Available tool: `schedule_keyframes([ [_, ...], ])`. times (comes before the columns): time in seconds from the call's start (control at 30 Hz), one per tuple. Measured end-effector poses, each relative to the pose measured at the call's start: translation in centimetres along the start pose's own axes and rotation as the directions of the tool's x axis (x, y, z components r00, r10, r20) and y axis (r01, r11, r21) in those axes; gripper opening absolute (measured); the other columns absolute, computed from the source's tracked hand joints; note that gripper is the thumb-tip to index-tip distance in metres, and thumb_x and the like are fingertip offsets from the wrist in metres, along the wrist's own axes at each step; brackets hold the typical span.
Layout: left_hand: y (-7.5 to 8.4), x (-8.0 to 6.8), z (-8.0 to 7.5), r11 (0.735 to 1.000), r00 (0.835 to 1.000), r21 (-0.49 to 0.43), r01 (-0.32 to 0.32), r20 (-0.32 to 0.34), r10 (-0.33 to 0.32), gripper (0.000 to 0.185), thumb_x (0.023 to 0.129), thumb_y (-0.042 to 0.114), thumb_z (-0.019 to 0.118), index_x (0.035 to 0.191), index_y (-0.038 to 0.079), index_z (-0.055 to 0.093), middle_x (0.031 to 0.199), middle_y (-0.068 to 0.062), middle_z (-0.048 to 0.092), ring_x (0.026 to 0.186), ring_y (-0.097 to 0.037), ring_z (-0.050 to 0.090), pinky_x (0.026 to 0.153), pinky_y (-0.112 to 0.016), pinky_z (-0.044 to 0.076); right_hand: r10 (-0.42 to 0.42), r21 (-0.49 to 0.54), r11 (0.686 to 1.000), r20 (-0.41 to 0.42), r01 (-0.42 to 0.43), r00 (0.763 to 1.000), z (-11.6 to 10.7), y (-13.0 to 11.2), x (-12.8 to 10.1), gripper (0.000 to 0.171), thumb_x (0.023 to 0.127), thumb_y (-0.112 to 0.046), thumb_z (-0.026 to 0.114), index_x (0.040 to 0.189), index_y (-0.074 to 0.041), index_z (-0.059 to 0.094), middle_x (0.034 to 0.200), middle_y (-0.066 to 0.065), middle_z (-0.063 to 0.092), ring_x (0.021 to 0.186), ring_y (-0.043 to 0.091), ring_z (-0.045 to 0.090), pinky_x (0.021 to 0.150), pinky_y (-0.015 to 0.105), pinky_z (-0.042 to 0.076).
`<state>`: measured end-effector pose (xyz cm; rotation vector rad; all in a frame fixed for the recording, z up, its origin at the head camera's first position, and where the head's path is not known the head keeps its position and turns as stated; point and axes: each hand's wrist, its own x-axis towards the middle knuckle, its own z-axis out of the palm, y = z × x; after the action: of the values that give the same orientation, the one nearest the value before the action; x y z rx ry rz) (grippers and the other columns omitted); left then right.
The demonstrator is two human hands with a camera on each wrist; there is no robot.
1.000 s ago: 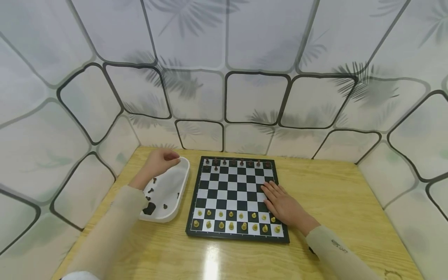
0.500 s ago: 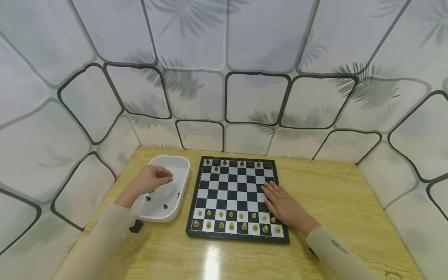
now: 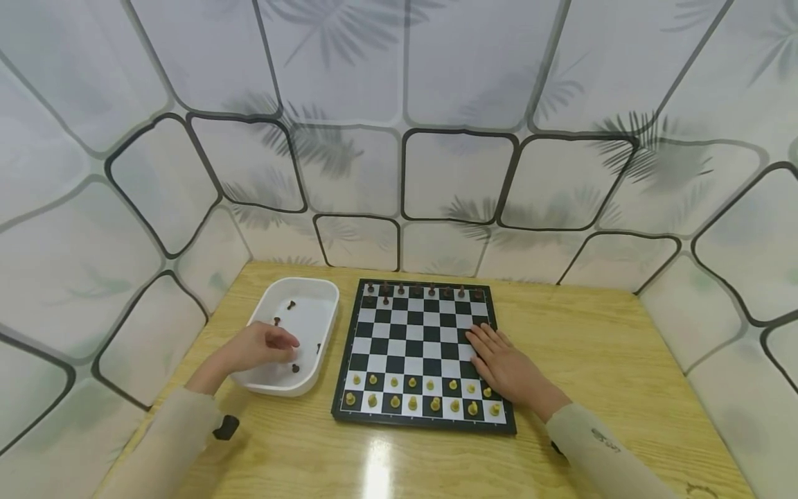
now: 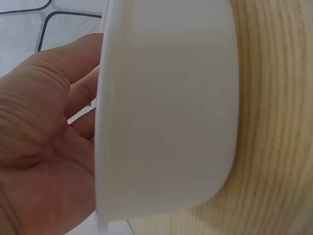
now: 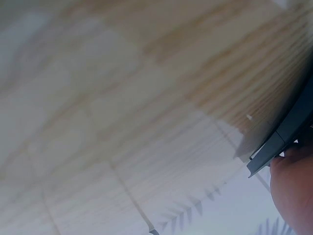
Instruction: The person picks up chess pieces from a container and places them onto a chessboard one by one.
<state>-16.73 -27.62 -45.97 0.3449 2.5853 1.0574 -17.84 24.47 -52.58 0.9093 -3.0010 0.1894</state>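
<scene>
My left hand [image 3: 260,346] is over the near left part of a white plastic tray [image 3: 333,305], fingers loosely bent downward. No piece shows between them; the tray's wall [image 4: 166,107] hides the fingertips in the left wrist view. Small dark chess pieces lie scattered in the tray, among them one chess piece [image 3: 291,305] at the far end and another chess piece [image 3: 296,369] by the fingers. Flat on the right edge of a chessboard [image 3: 399,344] rests my right hand [image 3: 508,367], fingers straight.
Two rows of yellow chess pieces [image 3: 412,403] stand along the board's near side. Dark red chess pieces [image 3: 431,290] fill the far row, with two more before them at the left. Everything stands on a wooden table [image 3: 573,333] against a patterned wall [image 3: 461,173].
My left hand has moved from the tray's far end toward its near left side, uncovering a dark piece at the far end. The right hand and board have stayed still.
</scene>
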Motion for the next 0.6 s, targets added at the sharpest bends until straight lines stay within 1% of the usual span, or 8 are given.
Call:
schedule_keyframes([
  [0.07,-0.14,-0.29,0.11,1.0,0.999,-0.014,0.004,0.033,-0.004,0.026,0.092,0.018,0.081,0.113,0.002,0.078,0.102,-0.006,0.081,0.095,-0.013,0.071,0.082,-0.023,0.054,0.0,-0.003,1.0,-0.002,0.0,1.0,0.02,0.0,0.0,0.059,0.112,-0.036,0.046,0.161,-0.003,0.041,0.168,0.017,0.039,0.159,0.039,0.031,0.128,0.055,0.03],
  [0.17,-0.38,-0.52,0.35,1.0,0.998,-0.027,-0.009,0.065,0.011,0.027,0.09,0.017,0.083,0.111,0.001,0.078,0.097,-0.005,0.08,0.091,-0.013,0.07,0.079,-0.021,0.054,0.0,-0.005,1.0,-0.005,0.0,1.0,0.04,-0.01,-0.02,0.059,0.112,-0.036,0.046,0.161,-0.003,0.041,0.168,0.017,0.039,0.159,0.039,0.031,0.128,0.055,0.03],
  [0.4,-0.65,-0.38,0.72,0.998,0.995,-0.018,-0.058,0.086,0.06,0.023,0.088,0.017,0.085,0.105,0.002,0.079,0.09,-0.003,0.079,0.083,-0.009,0.068,0.075,-0.019,0.052,0.001,-0.002,1.0,-0.005,-0.001,1.0,0.1,-0.01,-0.1,0.059,0.112,-0.036,0.046,0.161,-0.003,0.041,0.168,0.017,0.039,0.159,0.039,0.031,0.128,0.056,0.03],
  [0.6,-0.45,-0.31,1.0,0.998,0.994,0.02,-0.058,0.093,0.056,0.021,0.087,0.017,0.085,0.103,0.004,0.08,0.086,0.0,0.077,0.079,-0.008,0.065,0.072,-0.02,0.051,0.001,0.0,1.0,-0.001,-0.001,1.0,0.07,0.05,-0.02,0.06,0.112,-0.037,0.046,0.161,-0.004,0.04,0.169,0.017,0.039,0.159,0.039,0.031,0.128,0.055,0.029],
])
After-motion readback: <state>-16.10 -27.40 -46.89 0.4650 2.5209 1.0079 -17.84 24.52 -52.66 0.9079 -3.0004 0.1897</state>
